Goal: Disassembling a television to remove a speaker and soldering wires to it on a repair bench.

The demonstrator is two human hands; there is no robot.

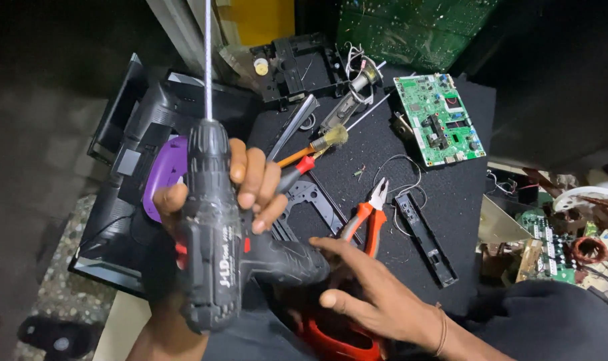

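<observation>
Two hands worked low in the scene. The left hand (240, 194) had its fingers (254, 177) wrapped round a black cordless drill (214, 227), bit pointing far. The right hand (367, 291) lay with fingers loosely spread, touching the drill's grip, just near of orange-handled pliers (371, 214) on the dark counter (451, 194). A green circuit board (439, 119) lay far right.

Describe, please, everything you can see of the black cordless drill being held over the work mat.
The drill is black, seemingly plastic, with red accents near the trigger and pale lettering along its body. A long thin metal bit rises from its ribbed chuck and runs out of the top of the frame. The left hand wraps around the body; the right hand touches the grip end. It is held above a dark mat, chuck pointing away.
</observation>
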